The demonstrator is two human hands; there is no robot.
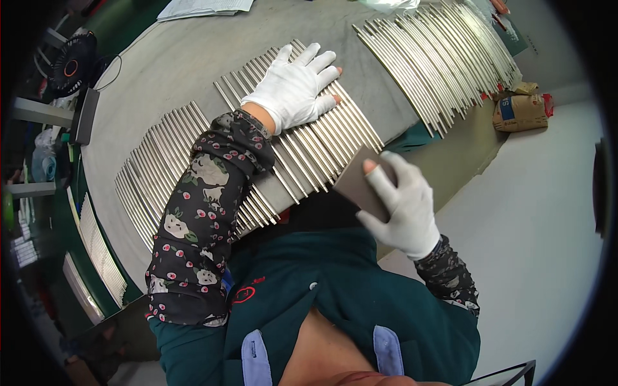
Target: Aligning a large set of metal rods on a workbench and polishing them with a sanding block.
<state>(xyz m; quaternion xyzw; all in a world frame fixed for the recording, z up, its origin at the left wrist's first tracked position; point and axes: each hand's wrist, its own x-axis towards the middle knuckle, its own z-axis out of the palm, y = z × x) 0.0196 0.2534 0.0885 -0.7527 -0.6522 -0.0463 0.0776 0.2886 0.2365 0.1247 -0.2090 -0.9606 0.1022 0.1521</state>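
My left hand (293, 87), in a white glove with some bare fingertips, lies flat with its fingers spread across a middle row of shiny metal rods (315, 151). The rods lie side by side on a grey tabletop. A flat, grey-brown rectangular block (362, 182) is gripped in my right hand (407, 209), which is gloved too. That hand is at the near right end of the middle row, by the table's edge. Another row of metal rods (158, 164) lies to the left, partly covered by my left forearm in its flowered sleeve.
A third row of rods (438, 64) lies at the far right. Papers (205, 8) rest on the grey tabletop (151, 71) at the back. To the left are a black fan (72, 64) and more rods (100, 251) on a green surface. A brown sack (523, 113) stands at right.
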